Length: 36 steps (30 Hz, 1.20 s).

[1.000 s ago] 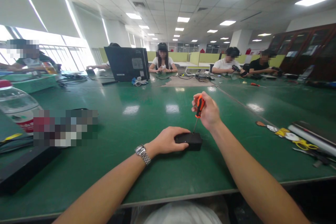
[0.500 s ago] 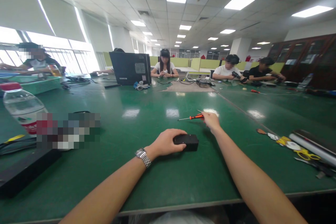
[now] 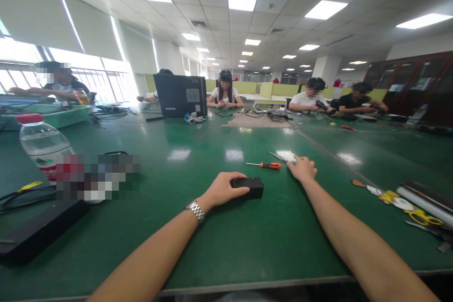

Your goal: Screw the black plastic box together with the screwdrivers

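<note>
My left hand [image 3: 222, 188] is closed around the left end of a small black box [image 3: 250, 187] that lies flat on the green table [image 3: 212, 245]. An orange-handled screwdriver [image 3: 269, 165] lies on the table just beyond the box, with no hand on it. My right hand [image 3: 303, 169] rests on the table to the right of the screwdriver. Its fingers are bent and pressed together at the near end of a thin metal tool [image 3: 279, 156], which lies on the table surface.
A water bottle [image 3: 42, 144] and a flat black device [image 3: 38, 231] are at the left. Yellow scissors [image 3: 423, 217] and small tools lie at the right. A laptop [image 3: 180, 96], a green basket [image 3: 53, 115] and several seated people are across the table.
My right hand lifted the screwdriver off the black box, laid it down on the table beyond it, let go and moved right to the thin metal tool. My left hand stayed on the box.
</note>
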Motion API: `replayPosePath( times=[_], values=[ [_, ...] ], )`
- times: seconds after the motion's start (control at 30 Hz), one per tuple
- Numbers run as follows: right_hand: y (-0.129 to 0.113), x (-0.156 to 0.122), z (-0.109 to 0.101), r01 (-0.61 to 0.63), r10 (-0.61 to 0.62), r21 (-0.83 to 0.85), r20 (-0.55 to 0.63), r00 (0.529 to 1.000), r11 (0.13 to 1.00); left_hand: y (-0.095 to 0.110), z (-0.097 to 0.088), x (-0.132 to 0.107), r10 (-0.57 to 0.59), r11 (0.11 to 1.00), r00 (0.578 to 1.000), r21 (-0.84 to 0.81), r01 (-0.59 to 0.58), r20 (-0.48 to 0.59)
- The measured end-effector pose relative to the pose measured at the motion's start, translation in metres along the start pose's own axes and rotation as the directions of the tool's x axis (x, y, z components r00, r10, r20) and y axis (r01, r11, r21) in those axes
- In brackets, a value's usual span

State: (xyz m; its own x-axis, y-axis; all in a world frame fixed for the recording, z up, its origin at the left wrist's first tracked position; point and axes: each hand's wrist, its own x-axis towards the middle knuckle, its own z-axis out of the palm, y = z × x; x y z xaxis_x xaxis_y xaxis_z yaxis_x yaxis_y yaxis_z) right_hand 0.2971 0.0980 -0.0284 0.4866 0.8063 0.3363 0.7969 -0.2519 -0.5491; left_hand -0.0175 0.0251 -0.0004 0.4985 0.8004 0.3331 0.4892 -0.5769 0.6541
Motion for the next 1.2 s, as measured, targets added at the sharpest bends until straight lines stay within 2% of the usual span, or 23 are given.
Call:
replayPosePath(
  times=[0.07, 0.17, 0.27, 0.4, 0.5, 0.57, 0.7, 0.87, 1.03, 1.2],
  values=[
    [0.006, 0.006, -0.001, 0.004, -0.004, 0.023, 0.020, 1.000, 1.000, -0.003, 0.000, 0.001, -0.031, 1.000, 0.999, -0.001, 0.031, -0.037],
    [0.006, 0.010, -0.002, -0.002, 0.013, 0.273, -0.039, 0.999, 0.962, -0.010, -0.001, 0.004, -0.122, 0.991, 0.984, 0.031, 0.127, -0.127],
    [-0.003, 0.008, -0.008, 0.009, 0.039, 0.539, -0.077, 0.996, 0.842, -0.016, -0.005, 0.006, -0.157, 0.983, 0.973, 0.068, 0.170, -0.172],
    [-0.026, -0.005, -0.019, 0.023, -0.006, 0.757, -0.025, 1.000, 0.653, -0.021, -0.009, 0.007, -0.074, 0.990, 0.990, 0.114, 0.088, -0.121],
    [-0.049, -0.023, -0.023, 0.046, -0.087, 0.853, 0.000, 0.996, 0.519, -0.021, -0.009, 0.007, -0.059, 0.988, 0.988, 0.134, 0.078, -0.143],
    [-0.062, -0.035, -0.022, 0.063, -0.133, 0.886, -0.001, 0.991, 0.460, -0.019, -0.007, 0.008, -0.058, 0.980, 0.985, 0.179, 0.087, -0.164],
    [-0.071, -0.046, -0.020, 0.064, -0.175, 0.936, -0.003, 0.985, 0.345, -0.018, -0.006, 0.010, -0.062, 0.955, 0.979, 0.272, 0.115, -0.196],
    [-0.067, -0.047, -0.020, 0.048, -0.204, 0.941, 0.023, 0.979, 0.334, -0.020, -0.009, 0.012, -0.107, 0.938, 0.962, 0.294, 0.182, -0.252],
    [-0.074, -0.056, -0.025, 0.126, -0.314, 0.928, -0.011, 0.949, 0.350, -0.021, -0.011, 0.013, -0.159, 0.922, 0.942, 0.298, 0.248, -0.295],
    [-0.080, -0.065, -0.031, 0.195, -0.394, 0.913, -0.041, 0.918, 0.358, -0.020, -0.011, 0.011, -0.167, 0.921, 0.939, 0.291, 0.257, -0.301]
  ],
)
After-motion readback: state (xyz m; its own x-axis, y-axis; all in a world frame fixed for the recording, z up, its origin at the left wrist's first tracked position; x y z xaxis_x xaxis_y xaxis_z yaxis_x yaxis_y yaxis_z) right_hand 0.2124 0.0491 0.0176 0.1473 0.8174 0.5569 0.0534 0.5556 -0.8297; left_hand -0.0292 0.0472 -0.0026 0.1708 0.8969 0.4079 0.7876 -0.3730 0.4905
